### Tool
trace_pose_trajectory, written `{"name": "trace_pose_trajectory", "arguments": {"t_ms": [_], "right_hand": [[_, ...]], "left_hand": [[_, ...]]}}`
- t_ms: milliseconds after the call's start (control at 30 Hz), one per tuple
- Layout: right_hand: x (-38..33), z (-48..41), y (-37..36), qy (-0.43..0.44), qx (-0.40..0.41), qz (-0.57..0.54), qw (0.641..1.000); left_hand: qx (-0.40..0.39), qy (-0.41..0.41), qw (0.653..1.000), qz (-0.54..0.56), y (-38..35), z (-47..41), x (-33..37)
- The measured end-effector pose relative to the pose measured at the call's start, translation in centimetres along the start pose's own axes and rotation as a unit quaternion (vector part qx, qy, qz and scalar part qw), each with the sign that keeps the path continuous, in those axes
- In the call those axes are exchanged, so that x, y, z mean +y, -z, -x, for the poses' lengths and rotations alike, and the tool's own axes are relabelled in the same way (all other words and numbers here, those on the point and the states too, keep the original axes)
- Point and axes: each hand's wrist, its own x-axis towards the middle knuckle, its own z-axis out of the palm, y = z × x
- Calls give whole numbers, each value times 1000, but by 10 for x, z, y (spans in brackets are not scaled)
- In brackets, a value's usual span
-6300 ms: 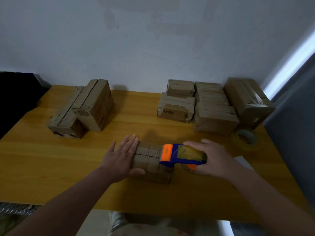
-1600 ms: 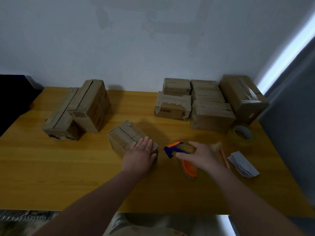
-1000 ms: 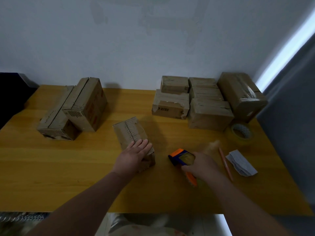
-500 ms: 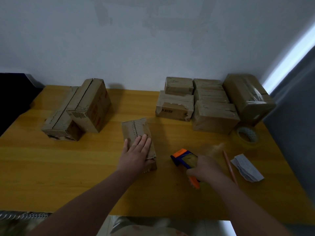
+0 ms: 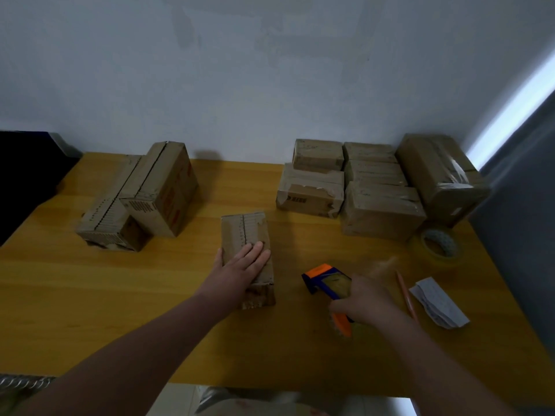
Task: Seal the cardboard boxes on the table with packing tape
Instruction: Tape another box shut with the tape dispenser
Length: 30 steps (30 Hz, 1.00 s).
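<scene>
One small box (image 5: 247,250), pinned flat under your open left hand (image 5: 237,267) for taping; your right hand (image 5: 365,303) alongside grips the tape dispenser (image 5: 327,282).

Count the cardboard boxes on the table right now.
8. One box lies mid-table under the left hand. Two sit at the left. Five are back right. More may be hidden behind these.
</scene>
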Motion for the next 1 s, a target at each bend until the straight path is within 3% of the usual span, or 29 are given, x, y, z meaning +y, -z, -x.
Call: {"name": "trace_pose_trajectory", "arguments": {"t_ms": [367,467,533,633,667,767,833,900,1000], "right_hand": [[-4,26,41,155,37,-167,973],[-2,29,36,192,39,-198,961],[-1,32,33,216,36,-210,953],[-5,38,30,250,30,-232,939],[-8,41,29,262,25,-248,932],[-17,49,28,290,5,-288,913],[-22,52,27,307,5,-280,910],[-25,54,25,322,6,-264,909],[-27,56,24,340,1,-256,905]], "left_hand": [[-5,-101,995,-27,11,-9,-15],[5,-58,997,47,10,-5,-18],[51,-35,985,163,17,5,-18],[201,32,918,340,33,18,-7],[211,73,884,410,37,20,-3],[74,181,706,680,49,19,7],[-11,204,621,757,52,23,7],[-43,192,579,792,54,29,8],[-19,184,554,811,53,34,7]]}}
